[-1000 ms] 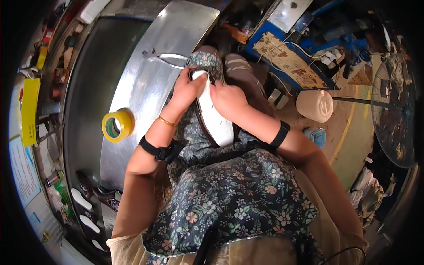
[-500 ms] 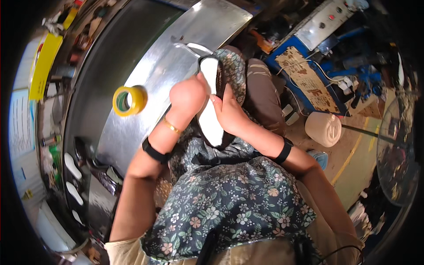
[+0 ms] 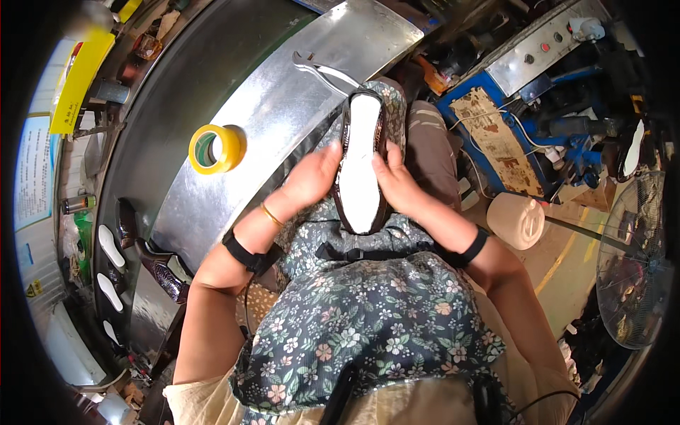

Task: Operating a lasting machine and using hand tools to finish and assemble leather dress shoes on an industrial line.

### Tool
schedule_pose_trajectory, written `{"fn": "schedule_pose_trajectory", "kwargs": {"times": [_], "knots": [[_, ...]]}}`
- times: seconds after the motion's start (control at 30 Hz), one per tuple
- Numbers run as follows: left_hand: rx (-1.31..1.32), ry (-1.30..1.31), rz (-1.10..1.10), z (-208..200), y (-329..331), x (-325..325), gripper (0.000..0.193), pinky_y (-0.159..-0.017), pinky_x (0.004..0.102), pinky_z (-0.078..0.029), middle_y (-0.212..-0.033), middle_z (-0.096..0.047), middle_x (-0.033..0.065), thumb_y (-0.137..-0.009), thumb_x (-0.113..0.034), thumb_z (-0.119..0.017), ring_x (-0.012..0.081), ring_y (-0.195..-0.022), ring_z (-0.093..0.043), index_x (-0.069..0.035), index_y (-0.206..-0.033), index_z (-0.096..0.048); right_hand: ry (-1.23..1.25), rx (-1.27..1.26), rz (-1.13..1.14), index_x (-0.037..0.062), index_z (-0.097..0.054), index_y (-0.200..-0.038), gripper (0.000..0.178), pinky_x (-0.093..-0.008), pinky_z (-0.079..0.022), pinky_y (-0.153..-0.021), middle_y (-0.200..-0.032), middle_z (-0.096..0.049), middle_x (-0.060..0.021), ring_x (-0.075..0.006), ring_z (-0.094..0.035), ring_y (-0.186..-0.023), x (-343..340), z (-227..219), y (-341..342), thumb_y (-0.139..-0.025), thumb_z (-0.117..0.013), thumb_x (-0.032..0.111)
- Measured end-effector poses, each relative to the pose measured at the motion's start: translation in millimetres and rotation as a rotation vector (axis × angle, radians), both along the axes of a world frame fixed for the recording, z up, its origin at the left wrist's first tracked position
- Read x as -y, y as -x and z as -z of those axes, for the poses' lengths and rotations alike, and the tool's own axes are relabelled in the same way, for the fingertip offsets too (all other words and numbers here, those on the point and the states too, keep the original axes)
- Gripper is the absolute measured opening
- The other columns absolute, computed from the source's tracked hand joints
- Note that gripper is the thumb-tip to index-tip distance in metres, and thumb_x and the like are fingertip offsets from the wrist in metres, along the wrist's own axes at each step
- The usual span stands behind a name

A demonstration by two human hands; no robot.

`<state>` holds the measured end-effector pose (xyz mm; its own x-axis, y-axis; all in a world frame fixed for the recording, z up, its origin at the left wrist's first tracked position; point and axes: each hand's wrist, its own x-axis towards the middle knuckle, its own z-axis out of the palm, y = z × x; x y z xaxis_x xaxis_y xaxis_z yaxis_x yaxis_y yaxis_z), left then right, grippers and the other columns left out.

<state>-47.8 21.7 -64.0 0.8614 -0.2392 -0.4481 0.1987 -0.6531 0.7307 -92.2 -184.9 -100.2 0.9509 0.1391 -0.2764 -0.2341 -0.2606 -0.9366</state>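
Observation:
A dark, glossy shoe [image 3: 362, 159] lies across my lap on the flowered apron, its white bottom facing up and its length pointing away from me. My left hand [image 3: 312, 175] grips its left side, fingers tucked partly out of sight. On the opposite side my right hand [image 3: 402, 183] holds the edge, thumb near the white bottom and the other fingers partly hidden. Just beyond the shoe's far end, metal pincers [image 3: 331, 75] rest on the shiny metal plate [image 3: 273, 106].
A yellow tape roll [image 3: 230, 150] stands on the plate to the left. More dark shoes [image 3: 161, 275] and white-bottomed pieces [image 3: 110, 248] lie at the far left. A blue machine [image 3: 453, 106], a beige jug [image 3: 516, 221] and a fan [image 3: 634, 258] are on the right.
My left hand has moved from a fist over the shoe's middle to its left side. More of the white bottom shows now. The view has shifted slightly.

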Motion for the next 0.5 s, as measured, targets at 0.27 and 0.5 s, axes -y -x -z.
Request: {"fn": "schedule_pose_trajectory", "kwargs": {"times": [0.27, 0.5], "knots": [[0.212, -0.466, 0.243, -36.7, -104.5, 66.2, 0.077, -0.087, 0.0484, -0.049, -0.092, -0.068, 0.0269, -0.101, -0.051, -0.018, 0.0431, -0.093, -0.065, 0.002, -0.084, -0.071, 0.443, 0.320, 0.176, -0.0012, -0.062, -0.098, 0.039, -0.0484, -0.049, -0.082, -0.095, -0.067, -0.0214, -0.0399, -0.063, -0.093, 5.0, 9.7, -143.4, -0.099, -0.042, 0.032], [0.125, -0.184, 0.229, -14.6, -62.0, 38.9, 0.057, -0.091, 0.0459, -0.050, -0.103, -0.069, 0.0253, -0.099, -0.047, -0.042, 0.0390, -0.097, -0.067, 0.002, -0.122, -0.060, -0.001, 0.374, -0.053, -0.0004, -0.062, -0.104, 0.040, -0.0352, -0.050, -0.077, -0.093, -0.070, -0.0159, -0.0231, -0.064, -0.083, 6.6, 8.0, -137.5, -0.104, -0.035, 0.029]]}}
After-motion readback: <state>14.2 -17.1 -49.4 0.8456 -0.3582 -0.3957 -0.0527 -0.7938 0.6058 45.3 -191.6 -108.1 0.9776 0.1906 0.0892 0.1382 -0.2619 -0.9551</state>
